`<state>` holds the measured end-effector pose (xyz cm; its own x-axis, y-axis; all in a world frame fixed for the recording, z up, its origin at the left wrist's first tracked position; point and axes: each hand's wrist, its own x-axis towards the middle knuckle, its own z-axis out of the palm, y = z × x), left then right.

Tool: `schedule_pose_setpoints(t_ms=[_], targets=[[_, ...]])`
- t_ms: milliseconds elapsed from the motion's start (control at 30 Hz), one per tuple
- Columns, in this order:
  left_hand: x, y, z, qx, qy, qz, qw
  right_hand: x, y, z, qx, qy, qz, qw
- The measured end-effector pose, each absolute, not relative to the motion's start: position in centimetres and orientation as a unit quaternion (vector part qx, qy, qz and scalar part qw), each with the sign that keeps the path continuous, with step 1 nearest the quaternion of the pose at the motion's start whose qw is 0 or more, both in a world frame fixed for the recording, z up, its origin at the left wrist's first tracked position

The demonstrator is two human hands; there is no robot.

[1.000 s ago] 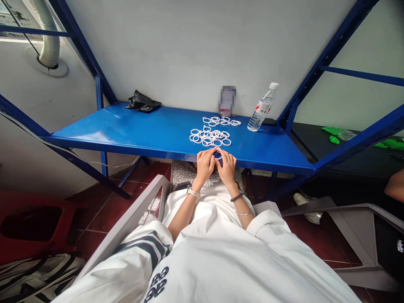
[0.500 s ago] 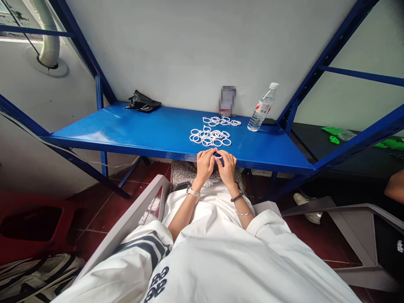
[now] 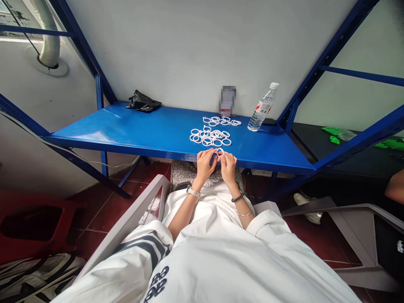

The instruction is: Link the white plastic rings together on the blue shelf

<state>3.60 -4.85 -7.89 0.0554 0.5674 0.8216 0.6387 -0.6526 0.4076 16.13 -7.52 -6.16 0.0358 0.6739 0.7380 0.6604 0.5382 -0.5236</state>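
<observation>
At the table's front edge, a white ring (image 3: 221, 150) is held up between my two hands, its curved top showing above the fingers. My left hand (image 3: 205, 163) is closed, fingertips pinching the ring's left side. On the ring's right side, my right hand (image 3: 228, 166) closes with bent fingers. Fingers hide the ring's lower part. Just beyond the hands lies a loose cluster of white rings (image 3: 206, 142), several overlapping. Farther back is a second, smaller group of white rings (image 3: 235, 123); some in both groups seem to have a small loop attached.
A blue table (image 3: 151, 130) stands against the wall. On it are a water bottle (image 3: 260, 110), a dark flat object (image 3: 269, 121), a blurred upright item (image 3: 227, 101) and a black plastic bag (image 3: 142, 102). Green items (image 3: 339, 133) lie at right, near another person's arm (image 3: 395, 188).
The ring has turned from lying nearly flat to standing upright between my fingers. My right hand's fingers have curled in around it. The left hand has barely moved.
</observation>
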Motion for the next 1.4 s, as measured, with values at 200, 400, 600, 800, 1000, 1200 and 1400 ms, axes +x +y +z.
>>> schedule_pose_setpoints(t_ms=[200, 400, 600, 800, 1000, 1200, 1400], targets=[[3.79, -4.64, -8.18, -0.714, -0.424, -0.556, 0.036, 16.04, -7.72, -5.86, -0.484, -0.696, 0.016, 0.53], [3.79, -4.66, -8.15, -0.716, -0.428, -0.551, 0.029, 16.07, -7.69, -5.89, -0.476, -0.699, 0.012, 0.534], [3.77, -4.77, -8.06, -0.715, -0.424, -0.554, 0.031, 16.04, -7.63, -6.02, -0.476, -0.693, 0.008, 0.541], [3.6, -4.94, -8.05, -0.721, -0.41, -0.558, 0.025, 15.95, -7.77, -5.83, -0.474, -0.688, 0.024, 0.549], [3.6, -5.0, -8.02, -0.722, -0.399, -0.565, 0.036, 15.89, -7.81, -5.71, -0.48, -0.68, 0.039, 0.554], [3.6, -4.89, -8.04, -0.726, -0.416, -0.548, 0.026, 15.81, -7.94, -5.49, -0.489, -0.674, 0.043, 0.552], [3.61, -4.8, -8.12, -0.723, -0.416, -0.551, 0.027, 15.71, -8.06, -5.45, -0.493, -0.668, 0.047, 0.555]])
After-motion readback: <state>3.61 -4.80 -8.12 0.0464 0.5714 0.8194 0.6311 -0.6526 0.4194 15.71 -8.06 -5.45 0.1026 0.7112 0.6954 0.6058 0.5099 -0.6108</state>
